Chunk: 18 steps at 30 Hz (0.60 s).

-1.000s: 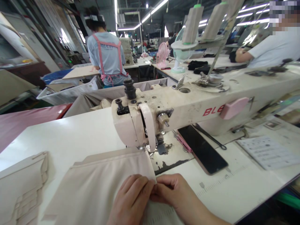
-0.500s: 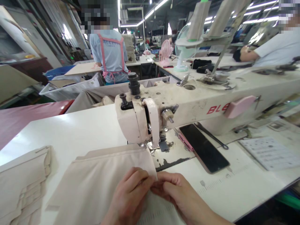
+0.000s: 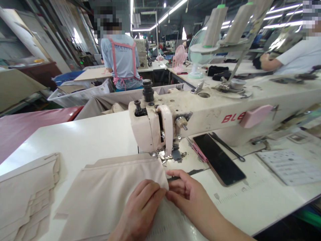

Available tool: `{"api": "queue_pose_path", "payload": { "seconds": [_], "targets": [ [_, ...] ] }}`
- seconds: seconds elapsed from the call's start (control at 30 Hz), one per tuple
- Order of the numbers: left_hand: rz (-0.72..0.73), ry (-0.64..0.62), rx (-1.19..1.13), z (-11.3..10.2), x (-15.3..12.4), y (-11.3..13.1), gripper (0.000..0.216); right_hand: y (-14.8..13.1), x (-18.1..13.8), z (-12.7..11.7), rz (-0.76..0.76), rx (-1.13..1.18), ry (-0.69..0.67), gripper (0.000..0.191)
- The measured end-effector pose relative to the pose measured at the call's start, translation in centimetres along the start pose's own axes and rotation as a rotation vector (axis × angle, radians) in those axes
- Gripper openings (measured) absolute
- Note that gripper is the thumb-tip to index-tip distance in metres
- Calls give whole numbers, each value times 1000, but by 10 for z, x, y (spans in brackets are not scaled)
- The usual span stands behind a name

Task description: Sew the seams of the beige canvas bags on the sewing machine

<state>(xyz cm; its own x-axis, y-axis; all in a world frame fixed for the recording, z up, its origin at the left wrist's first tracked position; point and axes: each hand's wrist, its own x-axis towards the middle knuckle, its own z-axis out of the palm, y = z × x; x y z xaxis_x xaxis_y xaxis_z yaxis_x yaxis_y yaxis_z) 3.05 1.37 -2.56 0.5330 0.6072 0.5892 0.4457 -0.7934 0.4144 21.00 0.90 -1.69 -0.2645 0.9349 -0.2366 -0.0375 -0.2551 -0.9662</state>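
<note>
A beige fabric piece lies on the white table in front of the cream sewing machine, its far edge under the presser foot. My left hand presses flat on the fabric near its right edge, fingers together. My right hand meets it at that edge, thumb and fingers pinching the fabric's corner, with the forefinger stretched toward the needle plate.
A stack of beige cut pieces sits at the left. A black phone, pink tweezers and a printed sheet lie to the right. Thread cones stand on the machine. A person in a pink apron stands beyond; another sits far right.
My right hand has loosened, its forefinger now reaching out toward the needle plate. The camera view drifted slightly, so the machine sits further right. The fabric stays put.
</note>
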Motion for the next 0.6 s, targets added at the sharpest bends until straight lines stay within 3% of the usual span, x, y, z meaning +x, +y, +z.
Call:
{"api": "queue_pose_path", "payload": {
  "seconds": [0.1, 0.23, 0.43, 0.6],
  "targets": [
    [-12, 9, -8, 0, 2, 1, 17, -6, -1, 4, 149, 239, -35, 46],
    [-94, 36, -110, 1, 5, 2, 16, -9, -4, 5, 202, 378, -14, 53],
    [-362, 25, -207, 4, 7, 4, 15, 4, -1, 9, 155, 339, 31, 59],
    [-390, 30, -230, 4, 7, 6, 14, 9, 1, 12, 118, 252, 54, 52]
  ]
}}
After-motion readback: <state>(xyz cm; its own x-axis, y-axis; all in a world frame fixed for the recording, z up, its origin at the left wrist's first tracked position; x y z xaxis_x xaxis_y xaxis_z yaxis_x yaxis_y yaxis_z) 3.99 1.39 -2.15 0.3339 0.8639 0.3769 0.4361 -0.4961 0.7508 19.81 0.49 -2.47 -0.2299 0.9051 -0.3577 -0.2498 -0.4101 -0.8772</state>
